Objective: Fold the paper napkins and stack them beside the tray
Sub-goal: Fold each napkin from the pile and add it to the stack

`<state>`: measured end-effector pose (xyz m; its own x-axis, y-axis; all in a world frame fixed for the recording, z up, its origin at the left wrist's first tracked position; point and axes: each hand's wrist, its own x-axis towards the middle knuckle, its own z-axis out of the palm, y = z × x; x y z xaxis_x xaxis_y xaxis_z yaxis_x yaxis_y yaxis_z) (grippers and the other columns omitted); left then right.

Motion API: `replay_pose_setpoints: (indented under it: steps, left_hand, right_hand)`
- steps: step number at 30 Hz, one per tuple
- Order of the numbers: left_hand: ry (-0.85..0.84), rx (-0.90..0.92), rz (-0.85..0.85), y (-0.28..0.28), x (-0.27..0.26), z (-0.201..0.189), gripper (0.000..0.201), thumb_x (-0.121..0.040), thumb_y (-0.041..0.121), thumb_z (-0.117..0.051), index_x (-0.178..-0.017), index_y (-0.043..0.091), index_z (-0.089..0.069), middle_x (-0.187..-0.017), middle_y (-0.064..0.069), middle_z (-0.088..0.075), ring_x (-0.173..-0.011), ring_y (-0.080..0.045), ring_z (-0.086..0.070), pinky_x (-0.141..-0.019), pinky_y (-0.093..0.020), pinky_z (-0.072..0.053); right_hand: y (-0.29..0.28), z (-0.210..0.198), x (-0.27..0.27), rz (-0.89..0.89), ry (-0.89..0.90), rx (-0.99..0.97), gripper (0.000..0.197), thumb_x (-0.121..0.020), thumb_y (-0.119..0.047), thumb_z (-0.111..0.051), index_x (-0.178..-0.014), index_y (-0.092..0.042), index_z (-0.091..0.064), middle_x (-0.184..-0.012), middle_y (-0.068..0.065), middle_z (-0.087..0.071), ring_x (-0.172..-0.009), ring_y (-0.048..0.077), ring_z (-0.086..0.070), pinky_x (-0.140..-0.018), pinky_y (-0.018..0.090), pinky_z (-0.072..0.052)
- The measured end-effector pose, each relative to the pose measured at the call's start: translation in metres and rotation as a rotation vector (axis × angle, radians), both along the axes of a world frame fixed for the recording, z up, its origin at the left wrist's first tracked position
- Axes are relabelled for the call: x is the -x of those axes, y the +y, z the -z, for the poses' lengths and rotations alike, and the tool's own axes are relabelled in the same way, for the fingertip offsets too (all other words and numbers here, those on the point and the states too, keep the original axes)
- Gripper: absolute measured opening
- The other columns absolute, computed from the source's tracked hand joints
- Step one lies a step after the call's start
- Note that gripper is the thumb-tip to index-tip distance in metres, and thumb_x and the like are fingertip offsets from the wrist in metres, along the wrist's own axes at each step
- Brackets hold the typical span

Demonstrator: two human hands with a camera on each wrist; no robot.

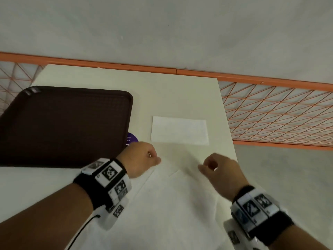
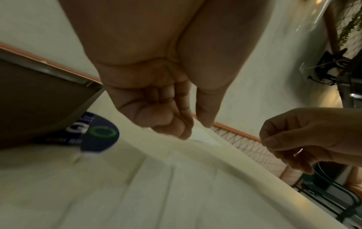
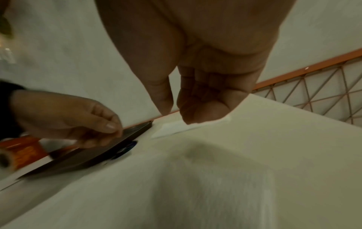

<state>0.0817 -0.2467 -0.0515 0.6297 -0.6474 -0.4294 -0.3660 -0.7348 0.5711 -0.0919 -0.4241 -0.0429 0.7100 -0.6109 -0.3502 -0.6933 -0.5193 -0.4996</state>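
Observation:
A folded white napkin [image 1: 180, 130] lies flat on the cream table, to the right of the dark brown tray [image 1: 63, 123]. Nearer to me a large unfolded napkin [image 1: 171, 204] is spread flat. My left hand [image 1: 156, 159] hovers over its far left corner with the fingers curled into the palm and the thumb beside them. My right hand [image 1: 205, 166] hovers over its far right part, fingers curled too, thumb close to the forefinger. No paper shows between the fingers [image 2: 182, 124] or the thumb [image 3: 164, 100] in the wrist views.
A round purple sticker [image 1: 131, 138] peeks out from under the tray's right edge. The table's right edge [image 1: 228, 123] drops to an orange wire grid [image 1: 279, 112]. An orange rail [image 1: 162, 68] runs behind the table.

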Motion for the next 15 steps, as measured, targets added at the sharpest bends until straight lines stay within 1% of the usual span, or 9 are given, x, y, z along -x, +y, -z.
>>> replay_pose_setpoints:
  steps: [2, 4, 6, 8, 10, 11, 12, 14, 15]
  left_hand:
    - [0.009, -0.080, 0.063, 0.015, 0.022, 0.006, 0.017, -0.086, 0.038, -0.067, -0.086, 0.020, -0.068, -0.073, 0.012, -0.059, -0.070, -0.006, -0.056, -0.067, -0.019, -0.043]
    - [0.018, -0.161, 0.118, 0.027, 0.041, 0.013, 0.022, -0.088, 0.037, -0.063, -0.093, 0.017, -0.068, -0.084, 0.006, -0.064, -0.084, -0.013, -0.061, -0.078, -0.023, -0.048]
    - [0.016, -0.204, 0.121, 0.033, 0.054, 0.020, 0.026, -0.091, 0.036, -0.058, -0.101, 0.014, -0.066, -0.101, -0.001, -0.068, -0.096, -0.019, -0.063, -0.088, -0.030, -0.050]
    - [-0.009, -0.214, 0.094, 0.036, 0.060, 0.024, 0.030, -0.092, 0.036, -0.055, -0.113, 0.015, -0.063, -0.114, -0.002, -0.064, -0.104, -0.020, -0.060, -0.093, -0.032, -0.048]
    - [-0.021, -0.233, 0.076, 0.035, 0.062, 0.027, 0.034, -0.092, 0.038, -0.055, -0.119, 0.018, -0.059, -0.121, -0.002, -0.061, -0.109, -0.021, -0.058, -0.097, -0.034, -0.047]
    - [-0.010, -0.248, 0.066, 0.033, 0.063, 0.027, 0.034, -0.091, 0.040, -0.056, -0.118, 0.019, -0.059, -0.120, -0.002, -0.060, -0.109, -0.022, -0.058, -0.097, -0.034, -0.047]
    - [0.007, -0.262, 0.059, 0.031, 0.062, 0.027, 0.031, -0.091, 0.041, -0.057, -0.112, 0.019, -0.060, -0.113, -0.003, -0.061, -0.104, -0.022, -0.058, -0.095, -0.033, -0.047]
    - [0.036, -0.278, 0.057, 0.026, 0.061, 0.024, 0.025, -0.090, 0.042, -0.057, -0.088, 0.017, -0.059, -0.090, -0.003, -0.059, -0.087, -0.022, -0.057, -0.082, -0.029, -0.047]
    - [0.045, -0.282, 0.053, 0.023, 0.059, 0.022, 0.030, -0.090, 0.043, -0.057, -0.079, 0.016, -0.056, -0.082, -0.003, -0.056, -0.081, -0.022, -0.055, -0.075, -0.028, -0.044]
  right_hand:
    - [0.032, 0.000, 0.028, -0.084, 0.035, -0.024, 0.015, -0.085, -0.043, -0.066, -0.082, -0.031, -0.057, -0.077, -0.013, -0.062, -0.071, 0.005, -0.057, -0.068, 0.022, -0.046]
    - [0.061, 0.005, 0.054, -0.172, 0.090, -0.037, 0.016, -0.087, -0.047, -0.062, -0.094, -0.034, -0.059, -0.085, -0.015, -0.062, -0.078, 0.003, -0.059, -0.075, 0.021, -0.049]
    - [0.085, 0.009, 0.074, -0.252, 0.155, -0.033, 0.028, -0.089, -0.052, -0.055, -0.111, -0.034, -0.057, -0.099, -0.015, -0.061, -0.088, 0.004, -0.059, -0.082, 0.023, -0.049]
    - [0.101, 0.013, 0.087, -0.284, 0.193, -0.042, 0.040, -0.090, -0.056, -0.051, -0.124, -0.035, -0.051, -0.113, -0.016, -0.057, -0.099, 0.006, -0.058, -0.087, 0.024, -0.047]
    - [0.112, 0.018, 0.095, -0.298, 0.211, -0.048, 0.052, -0.090, -0.059, -0.048, -0.135, -0.034, -0.044, -0.126, -0.014, -0.051, -0.112, 0.009, -0.055, -0.092, 0.026, -0.045]
    - [0.116, 0.021, 0.096, -0.309, 0.214, -0.040, 0.057, -0.089, -0.061, -0.047, -0.139, -0.032, -0.040, -0.130, -0.013, -0.048, -0.117, 0.010, -0.052, -0.094, 0.027, -0.043]
    - [0.119, 0.023, 0.097, -0.313, 0.212, -0.030, 0.061, -0.089, -0.062, -0.046, -0.141, -0.031, -0.037, -0.132, -0.012, -0.046, -0.119, 0.012, -0.050, -0.096, 0.028, -0.043]
    - [0.123, 0.026, 0.098, -0.314, 0.202, -0.013, 0.065, -0.088, -0.064, -0.046, -0.141, -0.030, -0.036, -0.130, -0.010, -0.044, -0.119, 0.015, -0.047, -0.097, 0.031, -0.043]
    - [0.124, 0.027, 0.098, -0.313, 0.204, -0.007, 0.065, -0.087, -0.065, -0.047, -0.140, -0.029, -0.036, -0.130, -0.009, -0.043, -0.118, 0.016, -0.046, -0.097, 0.031, -0.043]
